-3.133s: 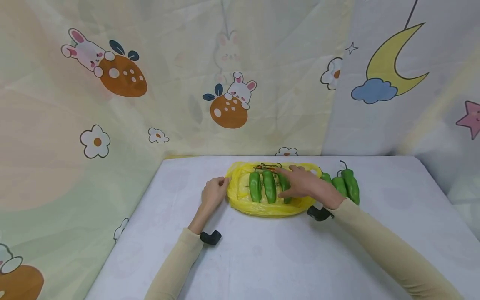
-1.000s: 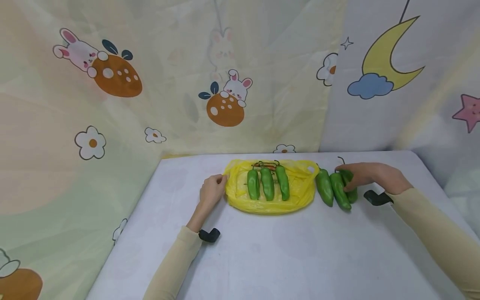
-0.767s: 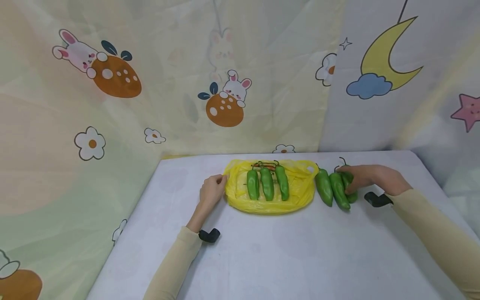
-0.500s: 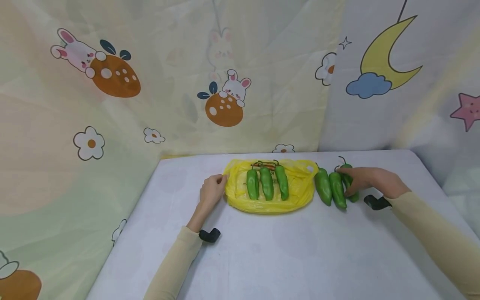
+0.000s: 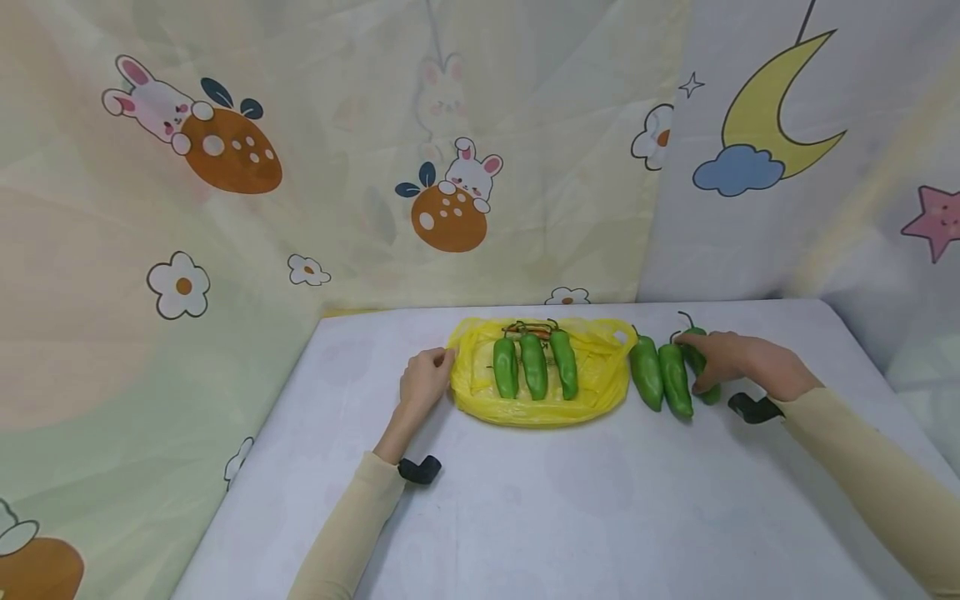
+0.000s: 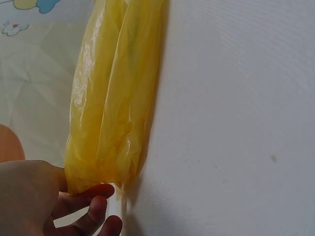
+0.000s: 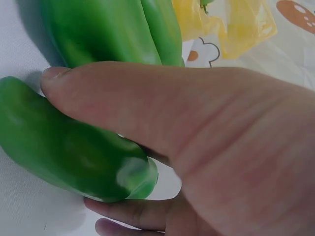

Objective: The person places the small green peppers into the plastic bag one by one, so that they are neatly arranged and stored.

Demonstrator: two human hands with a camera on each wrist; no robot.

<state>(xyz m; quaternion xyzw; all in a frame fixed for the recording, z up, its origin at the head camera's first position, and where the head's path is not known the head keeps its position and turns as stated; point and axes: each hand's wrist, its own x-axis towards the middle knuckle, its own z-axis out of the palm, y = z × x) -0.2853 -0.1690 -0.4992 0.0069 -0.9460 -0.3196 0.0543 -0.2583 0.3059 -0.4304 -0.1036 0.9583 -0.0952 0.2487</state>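
My left hand pinches the left edge of a yellow plastic bag between thumb and index finger; the left wrist view shows the bag's crinkled side running away from the fingertips. Three green peppers lie side by side on the bag, stems pointing away. Right of the bag are three more on the table. My right hand holds the rightmost green pepper, thumb along one side and fingers on the other. In the right wrist view this pepper lies below the thumb; its neighbours lie beyond.
A white-covered table carries everything. Right beside the held pepper are the middle loose pepper and the left one, close to the bag's right edge. A printed cloth backdrop stands behind the table and at its sides.
My right hand has moved from the third pepper on the bag over to the loose peppers at the right. The rightmost one has shifted slightly away from its neighbour. The left hand stays put.
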